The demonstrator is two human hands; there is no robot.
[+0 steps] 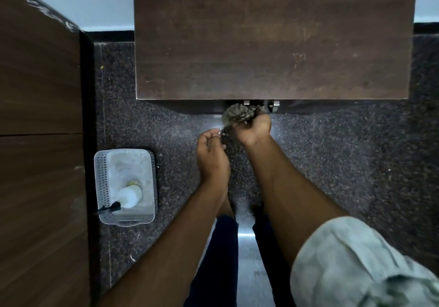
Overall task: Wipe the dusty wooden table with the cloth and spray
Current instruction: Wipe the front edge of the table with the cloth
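Head view, looking straight down: at nine o'clock a dark wooden cabinet [40, 140] fills the left edge. At eight o'clock a white perforated basket [102, 188] stands on the speckled floor [344, 164], with a white spray bottle [129, 196] lying inside it, black trigger toward the basket's near end. At centre the left hand [211, 157] is half curled, its grip narrow, fingertips pinching a dark trailing end of the cloth [238, 114]. Just to the right, the right hand [255, 128] holds the bunched grey cloth in a closed grip, below the near edge of the dusty wooden worktop [273, 36] at twelve o'clock.
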